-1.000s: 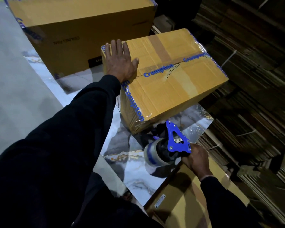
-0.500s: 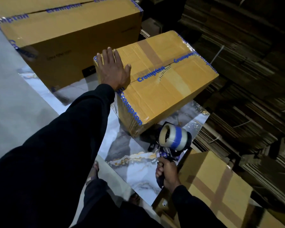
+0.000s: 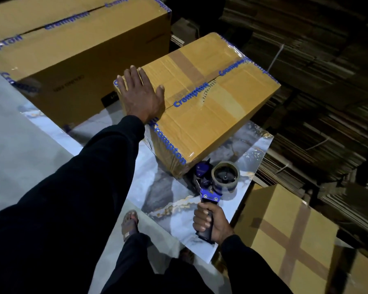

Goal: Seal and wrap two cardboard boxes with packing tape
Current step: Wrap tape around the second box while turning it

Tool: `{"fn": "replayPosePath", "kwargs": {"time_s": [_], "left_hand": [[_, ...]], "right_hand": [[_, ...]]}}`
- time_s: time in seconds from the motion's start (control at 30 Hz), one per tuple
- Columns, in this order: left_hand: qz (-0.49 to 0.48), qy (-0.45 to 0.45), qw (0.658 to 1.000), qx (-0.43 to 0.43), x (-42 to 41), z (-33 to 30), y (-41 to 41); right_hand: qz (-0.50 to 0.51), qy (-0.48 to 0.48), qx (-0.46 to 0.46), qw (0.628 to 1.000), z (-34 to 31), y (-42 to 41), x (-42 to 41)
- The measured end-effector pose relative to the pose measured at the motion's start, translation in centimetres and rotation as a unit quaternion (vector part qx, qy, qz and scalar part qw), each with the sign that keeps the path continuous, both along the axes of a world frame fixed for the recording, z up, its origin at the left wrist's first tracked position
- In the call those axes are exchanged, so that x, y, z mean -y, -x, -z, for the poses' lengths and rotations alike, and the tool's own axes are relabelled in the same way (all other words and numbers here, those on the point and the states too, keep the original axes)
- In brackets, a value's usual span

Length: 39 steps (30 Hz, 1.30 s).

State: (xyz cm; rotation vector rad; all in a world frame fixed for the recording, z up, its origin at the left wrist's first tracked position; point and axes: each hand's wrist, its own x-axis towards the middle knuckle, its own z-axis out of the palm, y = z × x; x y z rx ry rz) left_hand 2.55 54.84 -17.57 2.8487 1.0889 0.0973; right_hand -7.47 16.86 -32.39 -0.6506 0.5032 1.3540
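marble table [image 3: 253,145] | left hand [image 3: 141,96] flat on small box [image 3: 210,107] | right hand [image 3: 210,223] grips tape dispenser [image 3: 212,183]

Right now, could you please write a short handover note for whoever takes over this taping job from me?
Left hand: flat on the near corner of the smaller box, steadying it.
Right hand: grips the handle of the tape dispenser, which is near the box's lower corner on the marble-patterned table.
Done: printed blue tape runs along the smaller box's top seam and edges; the larger box behind has tape too.
Left: I cannot tell which sides lack tape; check both boxes.
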Motion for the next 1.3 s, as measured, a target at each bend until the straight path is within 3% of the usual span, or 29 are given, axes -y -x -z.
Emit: {"fn": "replayPosePath", "kwargs": {"time_s": [0.1, 0.23, 0.5, 0.57, 0.63, 0.67, 0.7, 0.87, 0.93, 1.0, 1.1, 1.2, 1.3], "left_hand": [[-0.001, 0.002, 1.000, 0.002, 0.1, 0.0, -0.2], [-0.002, 0.003, 1.000, 0.007, 0.0, 0.1, -0.2], [-0.003, 0.001, 1.000, 0.006, 0.0, 0.1, -0.3], [-0.004, 0.001, 1.000, 0.004, 0.0, 0.0, -0.3], [-0.004, 0.000, 1.000, 0.004, 0.1, -0.1, -0.3], [-0.005, 0.001, 1.000, 0.003, 0.2, -0.2, -0.2], [-0.005, 0.002, 1.000, 0.003, 0.2, -0.3, -0.2], [-0.003, 0.007, 1.000, 0.016, 0.2, -0.4, 0.1], [-0.003, 0.008, 1.000, 0.022, 0.3, -0.4, 0.2], [-0.003, 0.008, 1.000, 0.025, 0.3, -0.4, 0.2], [-0.003, 0.010, 1.000, 0.029, 0.2, -0.3, 0.2], [-0.001, 0.007, 1.000, 0.029, 0.1, -0.1, 0.2], [0.001, 0.010, 0.999, 0.038, 0.0, 0.0, 0.1]], "right_hand": [[-0.002, 0.013, 0.003, 1.000, 0.2, 0.0, -0.4], [-0.019, 0.125, 0.060, 0.990, -0.2, 0.0, -0.8], [-0.001, 0.355, 0.160, 0.921, -0.8, 1.6, -2.6], [-0.055, 0.437, 0.250, 0.862, -1.2, 1.8, -3.0], [-0.180, 0.531, 0.356, 0.748, -1.3, 1.7, -3.0], [-0.222, 0.555, 0.377, 0.708, -1.4, 1.6, -2.8], [-0.246, 0.558, 0.394, 0.688, -1.4, 1.3, -2.6], [-0.318, 0.534, 0.397, 0.675, -3.0, 0.6, -1.8], [-0.338, 0.551, 0.437, 0.626, -4.8, 0.5, -1.6], [-0.269, 0.588, 0.522, 0.556, -7.3, 0.5, -2.0], [-0.062, 0.570, 0.682, 0.454, -11.2, 0.5, -3.8], [0.052, 0.477, 0.774, 0.414, -14.9, -0.3, -7.2], [0.051, 0.396, 0.837, 0.374, -17.1, -1.4, -10.9]]}}
